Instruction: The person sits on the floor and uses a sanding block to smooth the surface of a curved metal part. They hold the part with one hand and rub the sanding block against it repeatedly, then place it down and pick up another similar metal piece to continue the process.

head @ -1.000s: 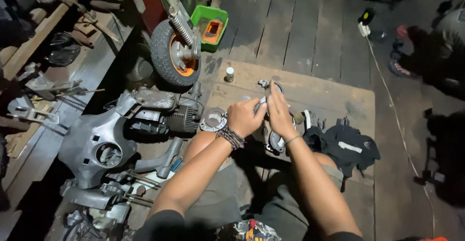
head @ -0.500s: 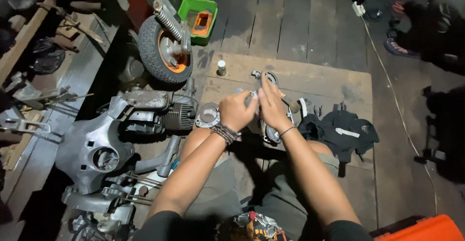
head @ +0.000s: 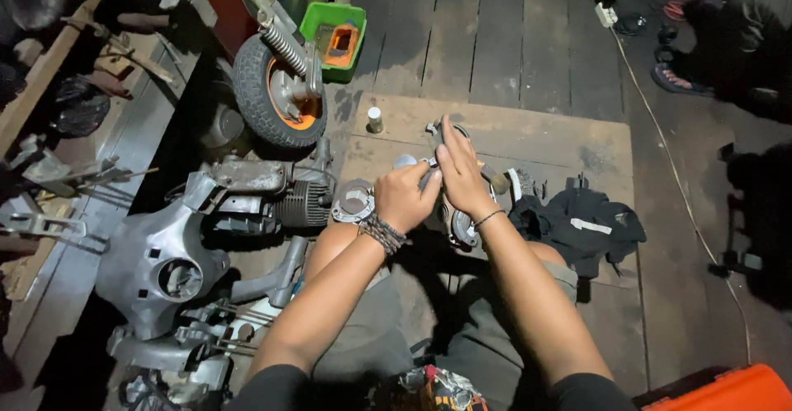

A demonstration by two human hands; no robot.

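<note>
My left hand (head: 407,196) and right hand (head: 459,172) both clamped on metal engine part (head: 459,226); green bin (head: 333,38) at 11 o'clock holds orange box (head: 340,44).

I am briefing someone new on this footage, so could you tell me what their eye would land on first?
Most striking are the person's left hand and right hand, pressed together over a metal engine part at the centre, above a wooden board. At upper left stands a small wheel with an orange hub, a green tray beside it. A grey scooter body shell lies at lower left.
</note>
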